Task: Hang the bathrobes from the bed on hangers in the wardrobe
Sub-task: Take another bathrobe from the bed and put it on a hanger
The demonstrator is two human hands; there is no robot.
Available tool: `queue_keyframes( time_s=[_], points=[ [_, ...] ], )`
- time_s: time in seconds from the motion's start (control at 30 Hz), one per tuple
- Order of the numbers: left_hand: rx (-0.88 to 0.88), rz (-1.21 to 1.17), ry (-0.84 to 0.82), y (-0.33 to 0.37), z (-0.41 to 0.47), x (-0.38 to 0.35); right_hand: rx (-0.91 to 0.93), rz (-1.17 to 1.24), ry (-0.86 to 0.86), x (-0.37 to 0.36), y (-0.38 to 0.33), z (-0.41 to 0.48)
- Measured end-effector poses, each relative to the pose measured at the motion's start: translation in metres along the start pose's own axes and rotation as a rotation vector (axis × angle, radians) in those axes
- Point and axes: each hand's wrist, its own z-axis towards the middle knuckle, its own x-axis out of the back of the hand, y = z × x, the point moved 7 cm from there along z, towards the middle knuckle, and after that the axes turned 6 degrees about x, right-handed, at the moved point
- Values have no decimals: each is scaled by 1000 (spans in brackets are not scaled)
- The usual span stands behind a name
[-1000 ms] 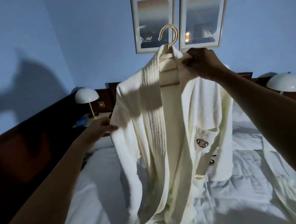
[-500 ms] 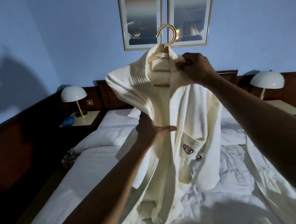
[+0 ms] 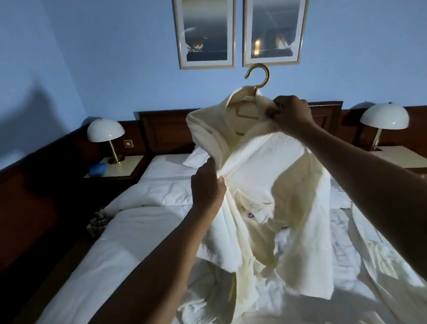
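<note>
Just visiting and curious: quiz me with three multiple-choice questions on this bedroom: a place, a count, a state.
1. Where is the cream fabric bathrobe? A. in a drawer B. held up over the white bed C. on the floor
2. How many framed pictures hang on the blue wall? A. two B. one C. four
3. What is the right hand doing? A. hanging empty B. pointing C. gripping the bathrobe's collar by the gold-hooked hanger

1 B, its collar is lifted above the bed; 2 A, two frames side by side; 3 C, its fingers curl round the collar.
</note>
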Motion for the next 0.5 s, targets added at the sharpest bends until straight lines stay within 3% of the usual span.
queue_keyframes(
  time_s=[0.23, 0.5],
  points=[
    [-186, 101, 200, -56, -7, 106, 150, 121, -57, -49, -95, 3],
    [-4, 179, 410, -190, -61, 294, 500, 305, -124, -116, -334, -32]
  ],
)
